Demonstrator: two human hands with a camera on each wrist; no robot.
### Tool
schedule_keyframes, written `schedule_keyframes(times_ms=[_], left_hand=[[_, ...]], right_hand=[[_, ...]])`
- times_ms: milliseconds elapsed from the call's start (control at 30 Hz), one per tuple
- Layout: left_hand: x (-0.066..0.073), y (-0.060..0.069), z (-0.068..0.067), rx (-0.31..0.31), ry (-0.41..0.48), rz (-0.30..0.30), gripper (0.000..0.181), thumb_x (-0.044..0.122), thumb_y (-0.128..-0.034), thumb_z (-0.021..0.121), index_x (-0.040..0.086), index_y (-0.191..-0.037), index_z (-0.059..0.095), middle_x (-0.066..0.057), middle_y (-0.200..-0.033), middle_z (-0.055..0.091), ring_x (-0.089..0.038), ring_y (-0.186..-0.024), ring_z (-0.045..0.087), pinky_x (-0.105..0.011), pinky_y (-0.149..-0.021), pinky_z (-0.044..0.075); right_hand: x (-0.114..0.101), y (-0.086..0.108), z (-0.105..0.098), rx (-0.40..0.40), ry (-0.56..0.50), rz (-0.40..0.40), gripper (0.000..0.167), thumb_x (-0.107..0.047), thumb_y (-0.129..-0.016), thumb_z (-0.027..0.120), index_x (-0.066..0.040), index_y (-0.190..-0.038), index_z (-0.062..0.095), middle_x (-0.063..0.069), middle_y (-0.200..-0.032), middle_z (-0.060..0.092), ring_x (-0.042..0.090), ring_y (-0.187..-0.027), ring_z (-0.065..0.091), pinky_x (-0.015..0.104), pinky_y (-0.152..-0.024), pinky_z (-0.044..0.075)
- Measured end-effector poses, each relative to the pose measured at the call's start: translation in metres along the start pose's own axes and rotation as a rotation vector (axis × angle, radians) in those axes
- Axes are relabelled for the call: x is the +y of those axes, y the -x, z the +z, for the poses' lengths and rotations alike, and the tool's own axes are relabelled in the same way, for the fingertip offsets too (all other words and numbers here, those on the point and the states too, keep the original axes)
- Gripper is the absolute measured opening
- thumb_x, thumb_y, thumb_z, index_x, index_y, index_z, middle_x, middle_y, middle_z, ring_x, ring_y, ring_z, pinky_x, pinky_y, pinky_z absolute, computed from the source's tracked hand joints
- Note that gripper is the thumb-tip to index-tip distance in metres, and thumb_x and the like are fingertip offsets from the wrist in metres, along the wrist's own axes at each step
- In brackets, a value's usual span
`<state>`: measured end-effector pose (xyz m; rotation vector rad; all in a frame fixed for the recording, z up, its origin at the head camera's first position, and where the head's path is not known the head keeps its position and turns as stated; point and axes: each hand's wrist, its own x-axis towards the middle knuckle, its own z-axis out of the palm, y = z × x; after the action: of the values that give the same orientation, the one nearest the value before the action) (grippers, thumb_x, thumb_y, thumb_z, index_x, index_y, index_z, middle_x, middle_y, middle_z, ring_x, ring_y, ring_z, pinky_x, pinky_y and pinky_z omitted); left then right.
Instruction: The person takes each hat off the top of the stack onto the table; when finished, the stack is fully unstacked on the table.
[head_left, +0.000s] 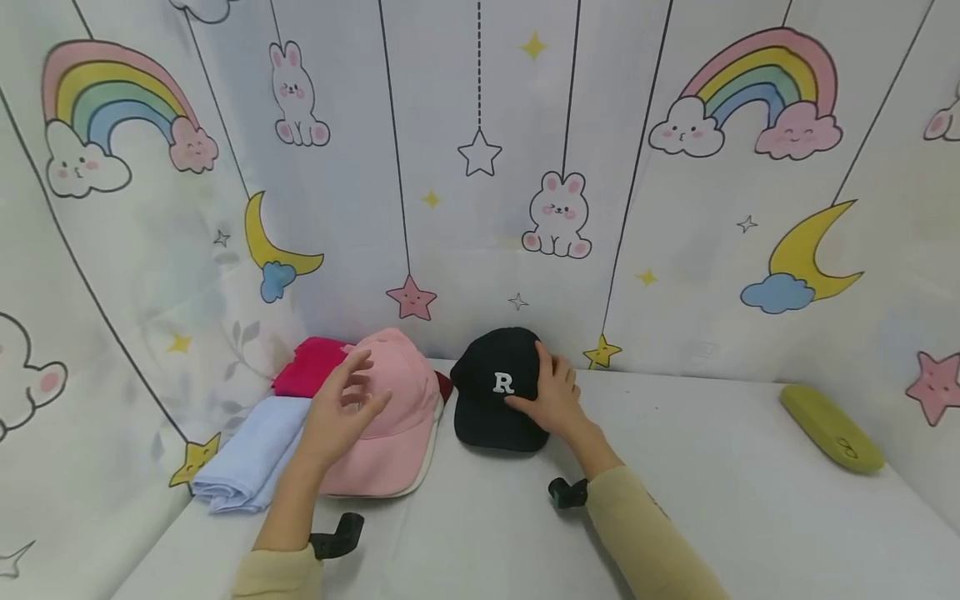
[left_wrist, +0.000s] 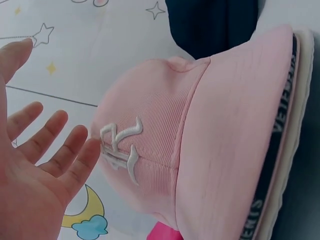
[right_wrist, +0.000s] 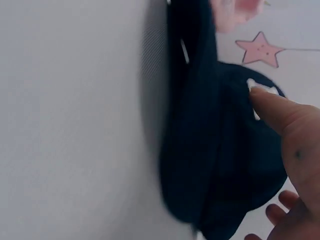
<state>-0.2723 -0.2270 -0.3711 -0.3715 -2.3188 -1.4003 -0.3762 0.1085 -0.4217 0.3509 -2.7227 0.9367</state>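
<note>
A black cap [head_left: 487,417] with a white letter R sits on the white table against the back cloth. My right hand [head_left: 551,392] is on the right side of its crown, thumb tip by the letter, index finger along the crown, other fingers spread and loosely bent beside it. Left of it lies a pink cap [head_left: 393,462] with white embroidery, on top of another pale-edged cap [left_wrist: 300,115]. My left hand [head_left: 341,412] hovers in front of the pink cap's crown, fingers apart and holding nothing. In the left wrist view its palm shows beside the pink crown.
A folded light-blue cloth [head_left: 251,450] and a bright pink-red cloth item [head_left: 309,367] lie at the left. A dark red edge [head_left: 444,385] shows behind the pink cap. A yellow-green glasses case [head_left: 832,429] lies far right. The patterned cloth [head_left: 465,225] walls the back and sides.
</note>
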Motion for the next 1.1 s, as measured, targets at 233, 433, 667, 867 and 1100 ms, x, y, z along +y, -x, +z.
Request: schedule_keyframes(times_ms=[233, 433, 667, 867, 1100], left_hand=[[-0.004, 0.001, -0.007, 0.035, -0.040, -0.007, 0.074, 0.018, -0.0901, 0.077, 0.010, -0.154, 0.039, -0.016, -0.143, 0.049, -0.036, -0.124, 0.051, -0.057, -0.099, 0.048], [-0.013, 0.003, -0.018, 0.053, -0.069, -0.029, 0.072, 0.020, -0.0906, 0.077, 0.011, -0.152, 0.041, -0.017, -0.142, 0.050, -0.036, -0.125, 0.050, -0.058, -0.099, 0.047], [-0.027, 0.006, -0.030, 0.049, -0.077, -0.120, 0.074, 0.024, -0.0928, 0.074, 0.009, -0.155, 0.037, -0.019, -0.143, 0.047, -0.040, -0.122, 0.052, -0.058, -0.102, 0.044], [-0.041, 0.010, -0.038, 0.012, -0.116, -0.192, 0.078, 0.027, -0.0933, 0.073, 0.004, -0.155, 0.032, -0.023, -0.145, 0.044, -0.044, -0.125, 0.049, -0.058, -0.102, 0.045], [-0.057, 0.015, -0.040, -0.084, -0.164, -0.287, 0.089, 0.037, -0.0915, 0.074, 0.003, -0.158, 0.025, -0.023, -0.146, 0.042, -0.044, -0.129, 0.046, -0.055, -0.101, 0.047]], right_hand=[[-0.034, -0.003, -0.003, 0.056, -0.020, -0.101, 0.097, -0.041, -0.089, 0.077, -0.015, -0.159, 0.015, 0.026, -0.150, 0.021, 0.046, -0.135, 0.024, 0.069, -0.106, 0.021], [-0.064, -0.007, 0.004, 0.037, -0.048, -0.175, 0.091, -0.041, -0.092, 0.074, -0.013, -0.159, 0.020, 0.022, -0.148, 0.024, 0.043, -0.133, 0.028, 0.066, -0.106, 0.026], [-0.088, -0.012, 0.013, -0.007, -0.029, -0.235, 0.081, -0.040, -0.094, 0.071, -0.014, -0.158, 0.029, 0.023, -0.144, 0.039, 0.044, -0.130, 0.038, 0.067, -0.103, 0.034], [-0.106, -0.015, 0.024, -0.085, -0.047, -0.264, 0.077, -0.040, -0.096, 0.069, -0.017, -0.159, 0.030, 0.023, -0.145, 0.039, 0.043, -0.131, 0.038, 0.067, -0.104, 0.034], [-0.124, -0.013, 0.040, -0.217, -0.215, -0.250, 0.079, -0.037, -0.097, 0.068, -0.014, -0.160, 0.026, 0.023, -0.150, 0.034, 0.038, -0.134, 0.037, 0.059, -0.106, 0.039]])
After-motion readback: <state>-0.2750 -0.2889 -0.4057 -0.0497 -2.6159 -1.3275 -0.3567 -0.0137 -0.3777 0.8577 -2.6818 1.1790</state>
